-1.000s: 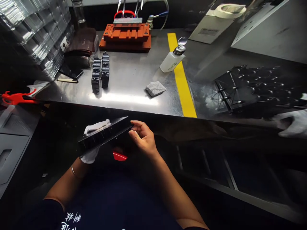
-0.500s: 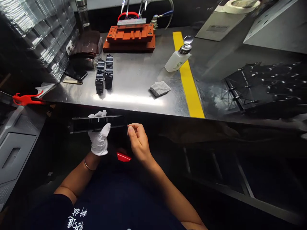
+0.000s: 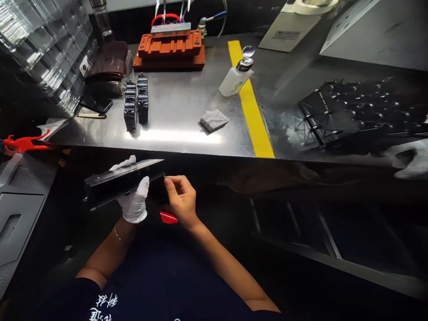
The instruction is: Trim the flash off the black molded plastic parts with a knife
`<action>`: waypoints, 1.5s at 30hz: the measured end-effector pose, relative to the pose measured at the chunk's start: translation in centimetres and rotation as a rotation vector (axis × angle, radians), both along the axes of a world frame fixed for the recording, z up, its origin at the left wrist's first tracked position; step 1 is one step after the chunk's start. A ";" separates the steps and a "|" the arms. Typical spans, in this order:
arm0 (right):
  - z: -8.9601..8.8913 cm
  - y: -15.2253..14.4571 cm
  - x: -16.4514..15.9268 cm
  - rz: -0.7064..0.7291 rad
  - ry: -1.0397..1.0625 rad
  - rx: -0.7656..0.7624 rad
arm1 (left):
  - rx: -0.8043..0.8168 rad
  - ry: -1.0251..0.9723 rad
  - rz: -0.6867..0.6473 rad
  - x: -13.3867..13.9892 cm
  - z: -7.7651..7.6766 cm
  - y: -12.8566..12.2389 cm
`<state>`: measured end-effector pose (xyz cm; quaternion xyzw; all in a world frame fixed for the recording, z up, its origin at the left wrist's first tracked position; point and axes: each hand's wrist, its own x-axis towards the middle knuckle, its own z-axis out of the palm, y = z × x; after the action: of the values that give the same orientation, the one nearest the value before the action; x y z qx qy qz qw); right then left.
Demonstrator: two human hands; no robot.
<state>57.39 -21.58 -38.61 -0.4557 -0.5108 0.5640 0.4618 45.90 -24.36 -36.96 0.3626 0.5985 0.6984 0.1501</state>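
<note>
In a white glove, my left hand [image 3: 134,203] is wrapped round a long black glossy plastic part [image 3: 117,185], held tilted in front of the bench edge. Bare, my right hand [image 3: 182,198] pinches with thumb and forefinger at the right end of that part. A small dark tip shows at the pinch, too small to name. Two black ribbed parts [image 3: 137,102] stand side by side on the metal bench [image 3: 174,107]. A folded white wipe [image 3: 214,120] lies to their right.
An orange fixture [image 3: 170,49] stands at the back. A white pump bottle [image 3: 236,78] is beside yellow tape [image 3: 252,116]. Stacked clear trays [image 3: 43,49] rise at left, near a red air gun [image 3: 25,143]. Black parts [image 3: 361,107] lie right; another person's gloved hand [image 3: 413,158] is there.
The long black part has tilted, its left end dropping and its face turning. My right hand stays at its right end. A co-worker's gloved hand has appeared at the right edge.
</note>
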 end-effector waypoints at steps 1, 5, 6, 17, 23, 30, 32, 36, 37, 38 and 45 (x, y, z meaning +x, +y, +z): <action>-0.2 -0.1 0.0 -0.001 -0.018 0.011 | 0.021 -0.018 0.005 0.2 0.0 0.1; -1.6 -0.2 0.2 0.000 -0.050 0.019 | -0.010 -0.016 0.042 0.8 0.0 0.3; -2.3 -0.1 0.3 -0.012 -0.052 0.014 | -0.017 -0.017 0.053 0.8 0.2 0.3; -1.6 0.8 3.4 0.053 -0.075 0.236 | -0.011 -0.563 0.037 -0.1 3.8 0.1; 1.9 1.6 3.7 0.190 -0.118 0.576 | -0.003 -0.557 0.032 0.6 3.0 0.1; 0.6 4.2 4.0 0.091 -0.197 0.587 | -0.095 -0.728 -0.255 0.4 4.1 -1.2; 1.0 4.3 4.4 0.100 -0.206 0.565 | -0.193 -0.793 -0.354 0.2 4.1 -1.2; 2.2 2.6 5.5 0.348 -0.130 0.562 | -0.305 -0.786 -0.318 -0.6 3.5 -0.2; 2.4 2.1 5.7 0.409 -0.114 0.566 | -0.320 -0.786 -0.309 -0.8 3.4 0.1; 2.6 1.7 5.8 0.454 -0.108 0.565 | -0.325 -0.781 -0.295 -0.9 3.3 0.3; 1.9 1.9 5.7 0.551 -0.146 0.537 | -0.360 -0.655 -0.302 -0.5 3.2 0.4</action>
<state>63.07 -19.66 -36.74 -0.2033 -0.7750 0.4792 0.3583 45.41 -24.00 -33.75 0.1727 0.5718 0.6310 0.4950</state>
